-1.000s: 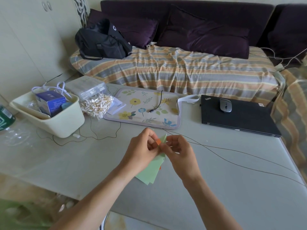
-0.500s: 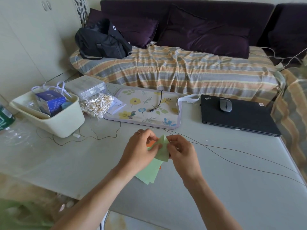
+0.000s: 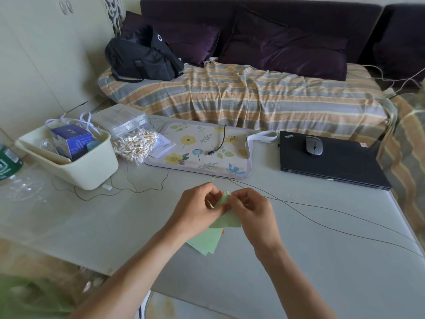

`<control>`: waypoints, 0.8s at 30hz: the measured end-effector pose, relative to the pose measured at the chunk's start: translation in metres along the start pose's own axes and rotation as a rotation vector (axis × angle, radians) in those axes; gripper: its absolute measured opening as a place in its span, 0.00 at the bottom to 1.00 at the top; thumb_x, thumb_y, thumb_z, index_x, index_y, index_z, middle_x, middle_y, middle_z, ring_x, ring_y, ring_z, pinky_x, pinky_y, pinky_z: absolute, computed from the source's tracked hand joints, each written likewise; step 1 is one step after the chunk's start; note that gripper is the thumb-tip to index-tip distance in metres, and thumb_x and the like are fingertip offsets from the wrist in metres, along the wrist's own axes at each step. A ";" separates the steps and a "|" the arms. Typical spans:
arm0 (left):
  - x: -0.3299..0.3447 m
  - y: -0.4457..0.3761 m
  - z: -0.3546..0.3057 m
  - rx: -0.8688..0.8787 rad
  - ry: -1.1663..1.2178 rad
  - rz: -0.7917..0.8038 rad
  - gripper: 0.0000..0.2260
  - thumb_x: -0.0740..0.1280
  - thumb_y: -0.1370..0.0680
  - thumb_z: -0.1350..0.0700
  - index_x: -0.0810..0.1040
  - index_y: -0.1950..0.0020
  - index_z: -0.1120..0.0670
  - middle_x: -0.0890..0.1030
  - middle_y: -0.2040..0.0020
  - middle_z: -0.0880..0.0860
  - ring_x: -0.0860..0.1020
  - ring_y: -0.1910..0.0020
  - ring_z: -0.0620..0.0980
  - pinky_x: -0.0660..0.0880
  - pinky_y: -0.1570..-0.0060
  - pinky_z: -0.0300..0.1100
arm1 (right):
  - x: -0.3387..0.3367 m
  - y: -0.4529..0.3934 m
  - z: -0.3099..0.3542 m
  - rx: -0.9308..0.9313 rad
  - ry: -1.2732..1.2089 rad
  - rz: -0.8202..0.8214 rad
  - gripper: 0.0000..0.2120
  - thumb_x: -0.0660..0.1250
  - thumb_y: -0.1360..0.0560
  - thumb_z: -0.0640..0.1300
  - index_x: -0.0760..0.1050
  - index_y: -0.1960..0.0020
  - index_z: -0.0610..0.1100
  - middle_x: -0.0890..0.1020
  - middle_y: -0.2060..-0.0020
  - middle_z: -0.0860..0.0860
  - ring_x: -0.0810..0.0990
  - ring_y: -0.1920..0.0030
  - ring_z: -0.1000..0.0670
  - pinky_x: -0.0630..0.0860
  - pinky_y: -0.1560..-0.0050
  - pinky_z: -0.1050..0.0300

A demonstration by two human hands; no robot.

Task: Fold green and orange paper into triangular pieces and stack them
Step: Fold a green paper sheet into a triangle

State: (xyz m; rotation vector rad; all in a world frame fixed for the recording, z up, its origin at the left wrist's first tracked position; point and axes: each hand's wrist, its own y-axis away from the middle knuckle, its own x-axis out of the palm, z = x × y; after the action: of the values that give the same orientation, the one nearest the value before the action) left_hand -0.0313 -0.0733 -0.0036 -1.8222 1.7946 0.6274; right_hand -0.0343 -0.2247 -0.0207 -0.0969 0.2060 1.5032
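1. A dark purple sofa (image 3: 253, 24) runs across the top, from 11 to 1 o'clock, with a striped sheet (image 3: 241, 97) over its seat.
2. A pale counter (image 3: 322, 261) fills the lower half, its far edge against the sofa.
3. A black bag (image 3: 140, 58) sits on the sheet at 11 o'clock.
4. A shut black laptop (image 3: 333, 164) lies on the counter at 2 o'clock, with a grey mouse (image 3: 314, 145) on its lid.
5. A flowered mat (image 3: 200, 150) lies at 12 o'clock, with a short black cable end on it.
6. A cream bin (image 3: 92, 166) stands at 10 o'clock and holds a blue box (image 3: 72, 141).
7. A bag of swabs (image 3: 135, 143) lies between bin and mat.
8. Thin dark wires (image 3: 322, 224) cross the counter from centre toward 4 o'clock.
9. The left hand (image 3: 195, 210) and right hand (image 3: 253, 212) meet at centre, fingers curled, both pinching one green paper (image 3: 226, 217) raised just above the counter.
10. More green sheets (image 3: 204, 242) lie flat on the counter under the hands, toward 6 o'clock.
11. Slivers of orange paper (image 3: 222, 231) show at the green sheets' edge and by the fingertips; how it lies cannot be told.
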 end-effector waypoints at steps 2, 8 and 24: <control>-0.002 -0.001 0.001 -0.016 0.013 0.028 0.07 0.73 0.25 0.47 0.82 0.55 0.49 0.82 0.64 0.43 0.76 0.68 0.38 0.68 0.67 0.29 | -0.001 -0.002 -0.003 -0.003 0.033 -0.019 0.04 0.70 0.24 0.43 0.81 0.58 0.49 0.85 0.64 0.54 0.82 0.61 0.52 0.76 0.60 0.59; -0.002 -0.001 0.003 -0.049 0.022 0.073 0.02 0.72 0.24 0.53 0.85 0.54 0.48 0.84 0.60 0.42 0.77 0.65 0.36 0.69 0.64 0.28 | -0.001 0.001 -0.004 -0.093 0.193 0.021 0.05 0.73 0.27 0.42 0.81 0.61 0.50 0.83 0.66 0.53 0.78 0.62 0.53 0.71 0.64 0.67; -0.005 0.002 -0.003 -0.347 0.389 0.036 0.10 0.64 0.24 0.59 0.86 0.58 0.54 0.86 0.60 0.51 0.85 0.62 0.49 0.83 0.58 0.42 | 0.007 0.001 -0.015 -0.522 0.372 -0.036 0.05 0.72 0.25 0.37 0.82 0.56 0.47 0.82 0.61 0.55 0.77 0.60 0.62 0.71 0.58 0.72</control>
State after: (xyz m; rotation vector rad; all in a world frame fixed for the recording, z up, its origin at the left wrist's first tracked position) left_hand -0.0330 -0.0719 0.0018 -2.2747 2.0708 0.6656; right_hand -0.0365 -0.2205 -0.0371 -0.7969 0.1023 1.4636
